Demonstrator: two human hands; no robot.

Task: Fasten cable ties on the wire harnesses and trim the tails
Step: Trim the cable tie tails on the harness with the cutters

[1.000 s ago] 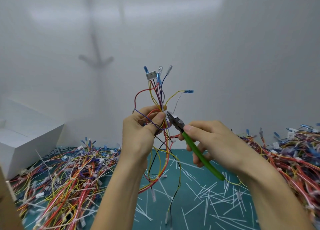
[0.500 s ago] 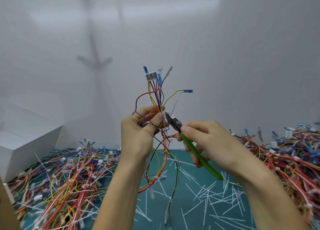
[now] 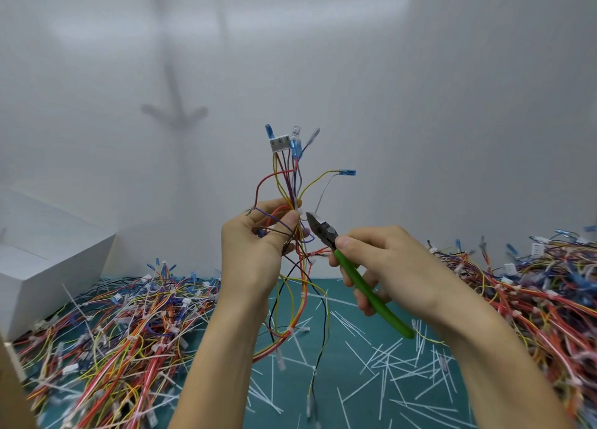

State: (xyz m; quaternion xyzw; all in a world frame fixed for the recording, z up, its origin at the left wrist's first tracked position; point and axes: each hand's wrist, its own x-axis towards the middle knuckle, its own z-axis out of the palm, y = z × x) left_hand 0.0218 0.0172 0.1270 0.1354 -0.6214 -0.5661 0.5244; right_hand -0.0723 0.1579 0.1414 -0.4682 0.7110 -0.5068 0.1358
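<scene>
Head view hides part of the grip: the fingertips of your left hand [image 3: 255, 251] are tucked behind the wire harness [image 3: 292, 183]. The white cable tie [image 3: 300, 211] at your thumb tip is too small to show whether its tail is on or off. A thin pale strand rising toward 1 o'clock could be a tail or a wire; you cannot tell which. The bottom edge cuts off both forearms.

The harness stands upright, its long axis running 12 to 6 o'clock. Its connectors fan out at the top and its loose ends trail down toward the mat [image 3: 355, 396]. Your left hand is curled round it at mid-length, thumb pressed on the bundle.

At 3 o'clock from it, your right hand [image 3: 397, 267] wraps the green handles of the cutters [image 3: 324, 233], thumb on top near the pivot and fingers curled beneath. The cutters lie with the tip at 10 o'clock and the handle end at 4 o'clock. The nose is just beside the tie, and how far apart the blades stand is unclear.

Trimmed tails [image 3: 371, 357] litter the teal mat at 6 o'clock. Harness heaps lie at 8 o'clock [image 3: 129, 331] and 3 o'clock [image 3: 533, 299], and a white box [image 3: 48, 260] sits at 9 o'clock.
</scene>
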